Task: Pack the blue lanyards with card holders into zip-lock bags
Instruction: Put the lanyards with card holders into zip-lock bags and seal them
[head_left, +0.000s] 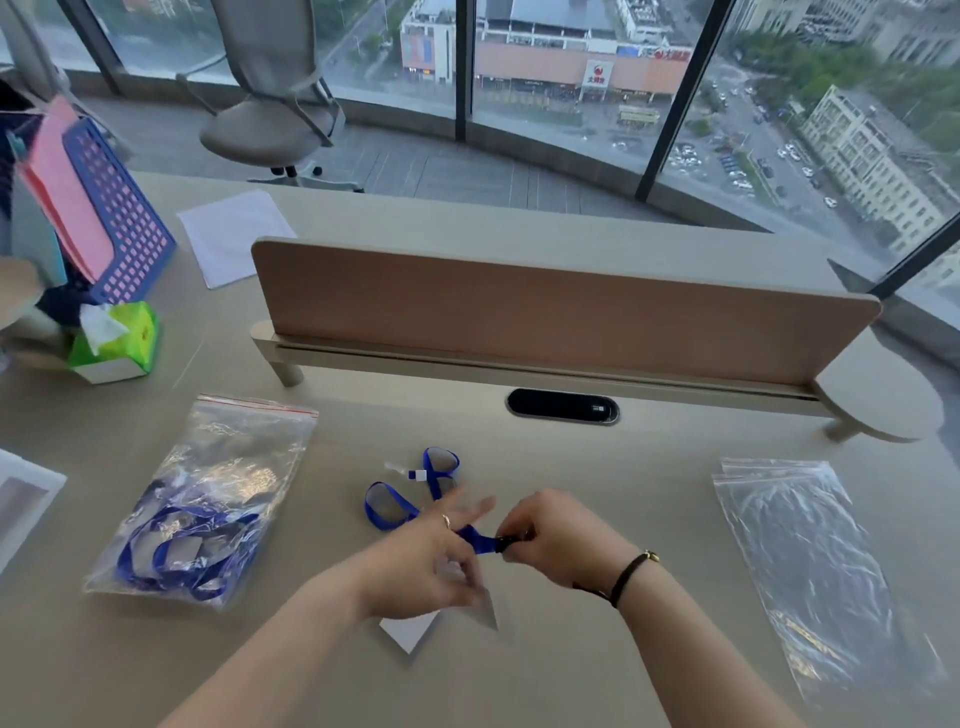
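Observation:
A blue lanyard (387, 506) lies looped on the desk in front of me, and its near end runs up between my hands. My right hand (558, 540) pinches the black clip at that end. My left hand (431, 558) holds the strap and the clear card holder (415, 631), whose white corner shows below the palm; the fingers are blurred. A zip-lock bag (208, 499) with blue lanyards inside lies at the left. A stack of empty zip-lock bags (810, 566) lies at the right.
A tan divider panel (561, 306) stands across the desk behind the lanyard, with a black cable port (563, 408) in front of it. At the far left are a green tissue box (122, 343), a blue file rack (122, 218) and a white sheet (234, 234).

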